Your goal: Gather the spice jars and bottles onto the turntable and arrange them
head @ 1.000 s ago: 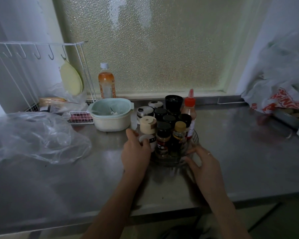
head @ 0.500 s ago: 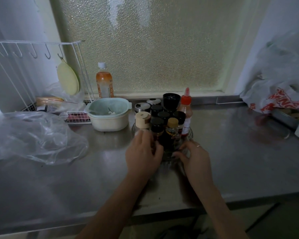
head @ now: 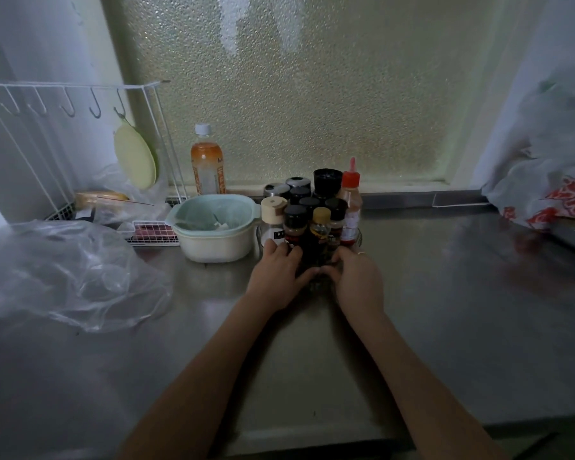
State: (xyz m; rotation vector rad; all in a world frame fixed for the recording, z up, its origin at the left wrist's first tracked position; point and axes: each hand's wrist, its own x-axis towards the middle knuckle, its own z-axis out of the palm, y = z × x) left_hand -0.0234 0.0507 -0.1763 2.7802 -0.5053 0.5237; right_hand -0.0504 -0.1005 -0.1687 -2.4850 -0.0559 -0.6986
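Several spice jars and bottles stand packed together on a clear turntable (head: 359, 235) near the window. Among them are a jar with a beige cap (head: 273, 214), a dark jar with a black lid (head: 294, 224), a small bottle with a tan cap (head: 321, 220) and a red-capped sauce bottle (head: 351, 204). My left hand (head: 276, 277) cups the turntable's front left rim, fingers against the jars. My right hand (head: 357, 280) grips the front right rim. The hands hide most of the turntable; their thumbs nearly meet.
A pale green bowl (head: 213, 227) sits right beside the turntable on the left. An orange drink bottle (head: 208, 164) stands behind it. A crumpled clear plastic bag (head: 63, 270) lies at left, a white wire rack (head: 63, 144) behind it. A printed shopping bag (head: 545, 194) fills the right.
Both hands have pushed the loaded turntable away from me toward the window, and they have closed in together on its front rim.
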